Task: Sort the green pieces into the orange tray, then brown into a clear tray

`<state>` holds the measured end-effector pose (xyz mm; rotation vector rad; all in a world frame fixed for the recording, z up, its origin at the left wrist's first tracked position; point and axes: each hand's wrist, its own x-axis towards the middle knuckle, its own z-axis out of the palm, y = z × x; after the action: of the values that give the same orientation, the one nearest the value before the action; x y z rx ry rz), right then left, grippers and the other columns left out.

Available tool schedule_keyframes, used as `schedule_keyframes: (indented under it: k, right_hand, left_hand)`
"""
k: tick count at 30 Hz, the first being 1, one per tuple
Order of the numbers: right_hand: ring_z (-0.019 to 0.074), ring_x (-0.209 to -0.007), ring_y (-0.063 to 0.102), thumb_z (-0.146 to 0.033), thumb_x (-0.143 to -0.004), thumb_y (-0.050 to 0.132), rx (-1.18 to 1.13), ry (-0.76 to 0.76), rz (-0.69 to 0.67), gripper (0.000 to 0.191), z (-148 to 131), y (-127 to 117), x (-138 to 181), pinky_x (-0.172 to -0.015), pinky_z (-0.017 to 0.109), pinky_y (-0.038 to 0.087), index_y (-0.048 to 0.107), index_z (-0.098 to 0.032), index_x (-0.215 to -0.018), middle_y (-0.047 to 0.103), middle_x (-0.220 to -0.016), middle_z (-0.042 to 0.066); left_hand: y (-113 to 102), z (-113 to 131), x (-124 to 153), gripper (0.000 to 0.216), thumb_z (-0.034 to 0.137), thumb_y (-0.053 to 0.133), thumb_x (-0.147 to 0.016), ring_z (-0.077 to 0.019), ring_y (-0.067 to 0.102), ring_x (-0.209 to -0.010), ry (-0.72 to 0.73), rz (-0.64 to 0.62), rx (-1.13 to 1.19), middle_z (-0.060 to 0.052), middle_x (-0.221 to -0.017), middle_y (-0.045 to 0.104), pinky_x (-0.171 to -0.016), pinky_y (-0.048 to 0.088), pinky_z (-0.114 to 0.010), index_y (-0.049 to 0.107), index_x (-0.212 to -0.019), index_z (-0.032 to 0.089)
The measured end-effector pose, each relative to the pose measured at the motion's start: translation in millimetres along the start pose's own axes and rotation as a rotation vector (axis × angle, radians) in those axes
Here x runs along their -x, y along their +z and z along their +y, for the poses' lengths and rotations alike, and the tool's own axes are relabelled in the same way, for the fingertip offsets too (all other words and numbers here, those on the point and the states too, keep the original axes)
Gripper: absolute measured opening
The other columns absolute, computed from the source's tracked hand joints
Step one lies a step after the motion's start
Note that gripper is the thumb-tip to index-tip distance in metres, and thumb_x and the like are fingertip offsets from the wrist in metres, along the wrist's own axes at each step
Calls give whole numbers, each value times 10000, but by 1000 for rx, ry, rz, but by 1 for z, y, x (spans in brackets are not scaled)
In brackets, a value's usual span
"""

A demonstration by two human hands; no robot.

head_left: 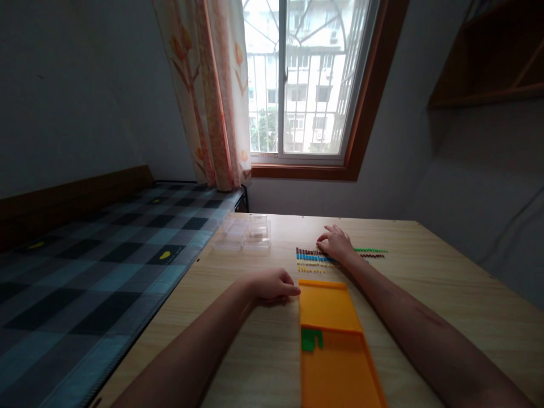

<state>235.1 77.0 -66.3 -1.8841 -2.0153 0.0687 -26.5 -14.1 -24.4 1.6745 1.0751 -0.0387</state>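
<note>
An orange tray (327,306) with a raised rim and a crosswise ridge lies on the table. A few green pieces (311,340) sit joined at the left of its near section, just below the ridge. My left hand (276,285) is curled, with its fingertips closed at the tray's upper left edge. Beyond the tray, small pieces lie in rows: brown, blue (312,258), pale, yellow (311,270) and green (369,250). My right hand (335,242) reaches over these rows, thumb and forefinger pinched at the brown row (304,251). Anything between those fingertips is too small to make out.
Clear plastic boxes (242,232) stand at the table's far left. A bed with a checked cover (127,260) runs along the left side of the wooden table (446,272). Behind are a curtain (212,102) and a window (310,85).
</note>
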Motion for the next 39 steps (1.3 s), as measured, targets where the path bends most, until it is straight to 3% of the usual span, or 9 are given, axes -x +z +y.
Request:
schedule_keyframes:
  k: [28,39]
  right_hand:
    - [336,-1446,314,-392,-861,656,24,-17,-6,227,-2,-1,2,-1138,528,269,798,-303,-1014,492,-1507,69]
    - [328,-1437,326,-387,-869,648,36,-27,8,227,-1,1,2,-1131,518,277,793,-296,-1019,510,-1490,68]
  left_hand:
    - [0,-3,-3,601,754,676,-674,-69,373,-322,-6,13,-22,49,-454,492,-329,258,-230,543,-596,173]
    - [2,1,0,553,699,670,-718,-76,375,-321,-13,15,-14,50,-432,469,-325,254,-225,538,-586,179]
